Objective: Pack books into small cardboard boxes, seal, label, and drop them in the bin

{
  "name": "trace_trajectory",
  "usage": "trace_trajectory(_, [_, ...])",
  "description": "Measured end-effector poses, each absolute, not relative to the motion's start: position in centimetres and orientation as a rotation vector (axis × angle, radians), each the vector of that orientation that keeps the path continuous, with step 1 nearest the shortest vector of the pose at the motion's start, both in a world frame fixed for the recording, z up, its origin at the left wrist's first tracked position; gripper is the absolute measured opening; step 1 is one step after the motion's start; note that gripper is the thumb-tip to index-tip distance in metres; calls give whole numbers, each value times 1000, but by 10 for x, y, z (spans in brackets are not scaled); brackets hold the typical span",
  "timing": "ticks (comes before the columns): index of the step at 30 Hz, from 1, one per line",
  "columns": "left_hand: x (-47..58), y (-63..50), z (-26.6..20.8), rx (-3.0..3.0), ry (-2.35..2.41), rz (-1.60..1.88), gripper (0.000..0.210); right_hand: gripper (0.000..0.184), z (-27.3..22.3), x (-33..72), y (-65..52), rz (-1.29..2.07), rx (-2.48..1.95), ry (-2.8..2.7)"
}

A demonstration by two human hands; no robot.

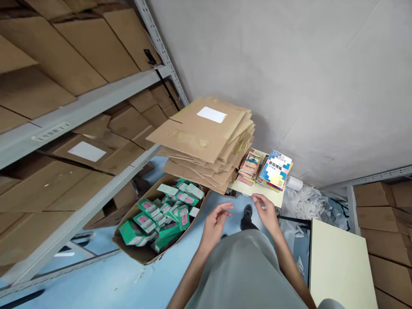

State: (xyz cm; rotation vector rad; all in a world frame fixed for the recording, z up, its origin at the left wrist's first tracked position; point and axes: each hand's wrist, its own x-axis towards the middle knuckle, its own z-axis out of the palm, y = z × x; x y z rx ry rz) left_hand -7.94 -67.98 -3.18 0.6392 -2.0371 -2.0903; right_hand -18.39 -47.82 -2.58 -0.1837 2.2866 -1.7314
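My left hand (216, 224) hangs in front of my body with its fingers apart and nothing in it. Close by, at about the same height in the picture, my right hand (265, 211) is also empty, fingers loosely bent and spread. Beyond them a tall stack of flattened cardboard boxes (206, 133), with a white label (212, 114) on top, leans unevenly. To its right, on a pale table (277, 197), lie a pile of small books (250, 165) and a pile of larger books (275, 170). Neither hand touches any of these.
An open carton (151, 259) of green-and-white small boxes (170, 210) stands on the blue floor at left. Metal shelving (80, 107) holds brown cartons. At right are a white roll (294, 183), shredded paper (309, 204), a cream tabletop (341, 266) and stacked cartons (381, 219).
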Motion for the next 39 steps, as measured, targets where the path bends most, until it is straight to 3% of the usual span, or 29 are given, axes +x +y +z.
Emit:
trace_trajectory(8, [-182,-644,-49,696,-2197,-2155,35,35,-34,-280,-448,-1650,-274,2306])
trace_trajectory(17, [-297,-601,-37,486,-2340,-2169,31,59,-52,-349,-370,-1532,93,2462])
trace_trajectory(31, [-322,-665,-56,310,-2317,-2295,32,66,-47,-345,-431,-1543,146,2500])
trace_trajectory(34, [-323,-676,-79,382,-2496,-2071,34,61,-44,-345,-448,-1553,76,2498])
trace_trajectory(39, [-354,-675,-115,125,-2847,-1515,59,47,-41,-343,-473,-1493,-10,2470])
